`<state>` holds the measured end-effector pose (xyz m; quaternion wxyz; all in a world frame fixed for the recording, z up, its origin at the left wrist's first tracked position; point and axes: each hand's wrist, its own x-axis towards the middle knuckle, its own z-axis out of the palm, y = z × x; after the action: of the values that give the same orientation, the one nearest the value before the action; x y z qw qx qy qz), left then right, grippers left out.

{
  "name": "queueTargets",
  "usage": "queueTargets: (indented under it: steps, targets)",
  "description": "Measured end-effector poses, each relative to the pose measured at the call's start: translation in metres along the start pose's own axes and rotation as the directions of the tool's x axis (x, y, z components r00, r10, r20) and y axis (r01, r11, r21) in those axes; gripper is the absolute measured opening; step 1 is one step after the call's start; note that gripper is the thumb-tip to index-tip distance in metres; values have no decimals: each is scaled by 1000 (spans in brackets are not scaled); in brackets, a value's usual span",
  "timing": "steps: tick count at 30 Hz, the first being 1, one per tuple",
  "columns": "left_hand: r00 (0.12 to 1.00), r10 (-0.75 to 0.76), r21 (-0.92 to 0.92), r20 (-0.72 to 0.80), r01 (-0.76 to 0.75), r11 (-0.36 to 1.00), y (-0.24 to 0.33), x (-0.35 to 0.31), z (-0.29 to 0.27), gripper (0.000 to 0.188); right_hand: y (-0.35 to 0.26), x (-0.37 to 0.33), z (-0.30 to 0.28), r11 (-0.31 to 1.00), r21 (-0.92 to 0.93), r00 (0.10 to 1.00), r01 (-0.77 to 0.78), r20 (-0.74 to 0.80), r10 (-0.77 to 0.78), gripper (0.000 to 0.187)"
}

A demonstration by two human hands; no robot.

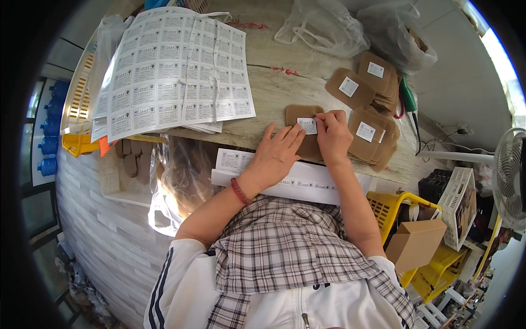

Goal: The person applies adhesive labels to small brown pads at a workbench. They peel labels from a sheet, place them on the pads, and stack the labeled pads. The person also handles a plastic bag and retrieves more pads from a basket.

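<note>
A brown textured pad with rounded corners lies at the table's front edge, a small white printed label on its face. My left hand rests flat with fingers stretched, its fingertips at the label's left side. At the label's right edge, the thumb and fingers of my right hand pinch together on it. Right of that hand is a stack of similar pads, the top one labelled. Farther back lie another labelled pad and a labelled stack. A partly used label sheet hangs below my wrists.
Large sheets of printed labels cover the table's left side. Clear plastic bags lie at the back. A green-handled tool stands by the right edge. Yellow crates, a cardboard box and a fan are at the right.
</note>
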<state>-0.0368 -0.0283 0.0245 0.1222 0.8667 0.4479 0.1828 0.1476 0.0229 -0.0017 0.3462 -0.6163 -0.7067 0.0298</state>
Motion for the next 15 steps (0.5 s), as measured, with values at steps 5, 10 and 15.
queueTargets:
  steps: [5, 10, 15]
  targets:
    - [1000, 6, 8, -22, -6, 1000, 0, -1, 2, 61, 6, 4, 6, 996, 19, 996, 87, -36, -87, 7]
    - [998, 21, 14, -57, -20, 1000, -2, -2, 5, 61, 3, 6, 1, 1000, 23, 999, 20, -45, -19, 7]
    - [998, 29, 32, -64, -27, 999, -5, -4, 12, 61, 4, 5, 3, 997, 30, 996, 70, -63, -68, 8]
